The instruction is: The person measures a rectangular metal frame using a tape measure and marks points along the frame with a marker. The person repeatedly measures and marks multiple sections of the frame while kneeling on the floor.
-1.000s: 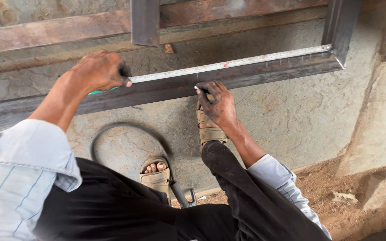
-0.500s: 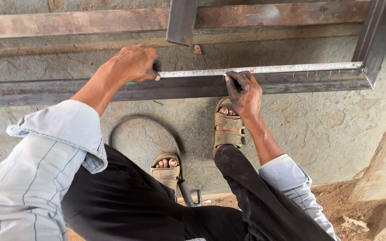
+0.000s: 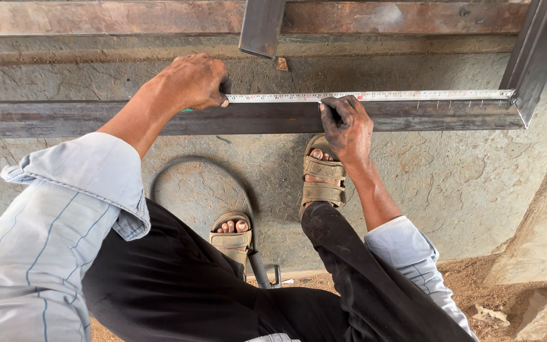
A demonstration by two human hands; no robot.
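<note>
Tape measure (image 3: 375, 96): thin, springy, light | left hand (image 3: 191, 81) clenched on case | right hand (image 3: 347, 123) fingertips pin blade to steel bar (image 3: 96, 118)

Colours from where I'm standing: the tape measure (image 3: 375, 96) is pale silvery white with tiny dark tick marks, lying along a dark grey-brown steel bar (image 3: 64, 119). The beam (image 3: 128, 18) behind it is rusty reddish-brown. Shirt sleeve (image 3: 52, 240) is light grey-blue with thin darker blue stripes, trousers (image 3: 178, 285) plain black (a bit dusty at the knee). Sandals (image 3: 321, 177) are khaki tan. Right hand (image 3: 349, 130) has black grime on the fingers. Concrete floor (image 3: 451, 183) is mottled grey, hose (image 3: 178, 166) dark grey.
</note>
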